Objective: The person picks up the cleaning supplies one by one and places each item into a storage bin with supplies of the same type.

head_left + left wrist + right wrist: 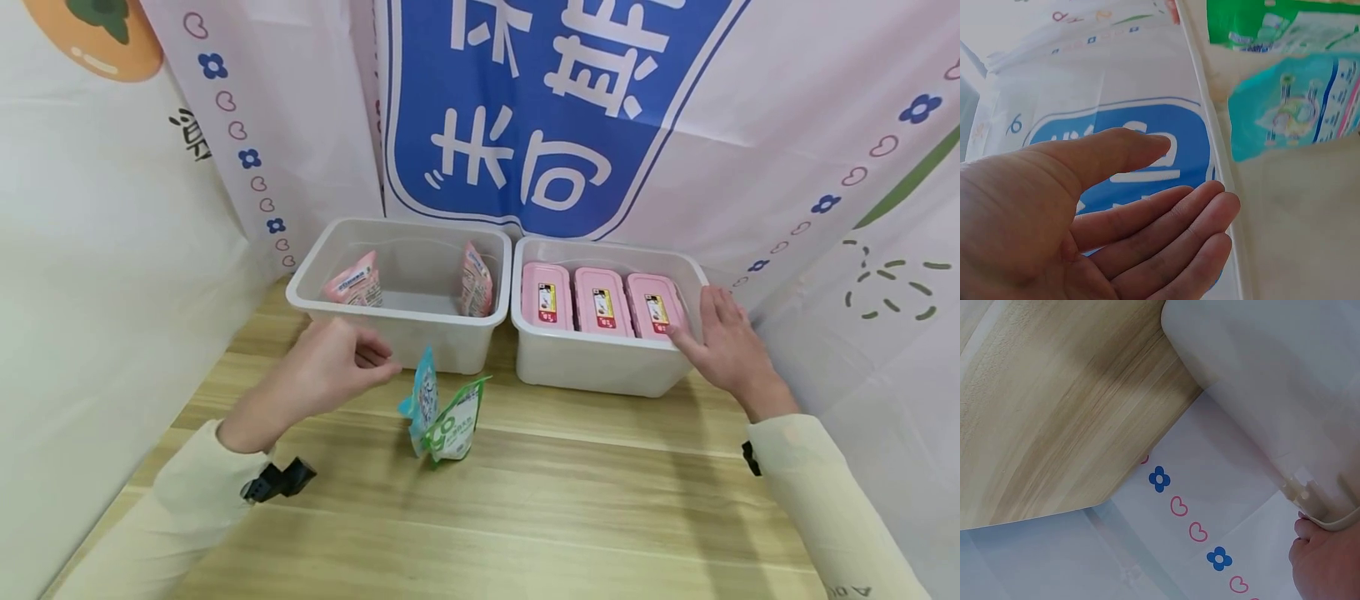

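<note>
My left hand (318,367) hovers in front of the left grey bin (405,340), holding nothing, its fingers loosely bent. Just to its right on the table stand a blue pouch (425,404) and a green-and-white pouch (454,425), leaning close together. The left wrist view shows the same blue pouch (1291,109) and green pouch (1285,25) beyond the relaxed fingers. Inside the left bin, one pink pouch (357,283) is at the left and another pink pouch (477,282) at the right. My right hand (727,346) grips the front right rim of the right grey bin (600,362).
Three pink lidded boxes (602,300) sit side by side in the right bin. Both bins stand side by side at the back of the wooden table (525,517). A printed cloth (525,100) hangs behind them, and white cloth walls close in both sides.
</note>
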### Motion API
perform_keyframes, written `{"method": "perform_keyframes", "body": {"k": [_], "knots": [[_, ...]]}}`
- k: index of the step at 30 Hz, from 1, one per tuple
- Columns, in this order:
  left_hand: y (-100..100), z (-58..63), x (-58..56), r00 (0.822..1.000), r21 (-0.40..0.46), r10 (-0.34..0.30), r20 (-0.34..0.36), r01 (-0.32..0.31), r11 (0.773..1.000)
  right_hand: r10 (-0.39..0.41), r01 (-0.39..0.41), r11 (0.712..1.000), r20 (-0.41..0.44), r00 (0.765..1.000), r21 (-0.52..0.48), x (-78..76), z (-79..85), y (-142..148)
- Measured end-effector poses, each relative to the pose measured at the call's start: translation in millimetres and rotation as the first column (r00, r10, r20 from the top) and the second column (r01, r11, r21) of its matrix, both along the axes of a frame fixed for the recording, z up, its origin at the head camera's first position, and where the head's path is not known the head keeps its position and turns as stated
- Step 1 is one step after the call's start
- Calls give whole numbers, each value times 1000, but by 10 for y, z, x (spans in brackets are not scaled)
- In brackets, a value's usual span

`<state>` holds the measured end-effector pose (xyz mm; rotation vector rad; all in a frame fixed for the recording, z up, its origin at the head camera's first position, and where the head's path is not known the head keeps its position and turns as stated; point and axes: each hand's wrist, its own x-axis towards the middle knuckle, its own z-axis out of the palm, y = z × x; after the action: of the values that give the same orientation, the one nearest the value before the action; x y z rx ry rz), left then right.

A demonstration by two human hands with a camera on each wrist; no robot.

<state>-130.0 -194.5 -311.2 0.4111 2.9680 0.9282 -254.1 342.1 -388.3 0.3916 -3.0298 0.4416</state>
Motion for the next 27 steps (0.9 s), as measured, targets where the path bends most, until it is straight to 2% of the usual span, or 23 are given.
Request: {"method": "perform_keyframes", "body": {"k": [13, 27], "knots": [[145, -184, 39, 999, 9, 13, 34, -13, 1000, -15, 15, 1000, 32, 999, -8, 20, 23, -27], [265, -346, 42, 1000, -8, 7, -4, -7, 1000, -20, 21, 1000, 27, 999, -3, 12, 33, 4]]}}
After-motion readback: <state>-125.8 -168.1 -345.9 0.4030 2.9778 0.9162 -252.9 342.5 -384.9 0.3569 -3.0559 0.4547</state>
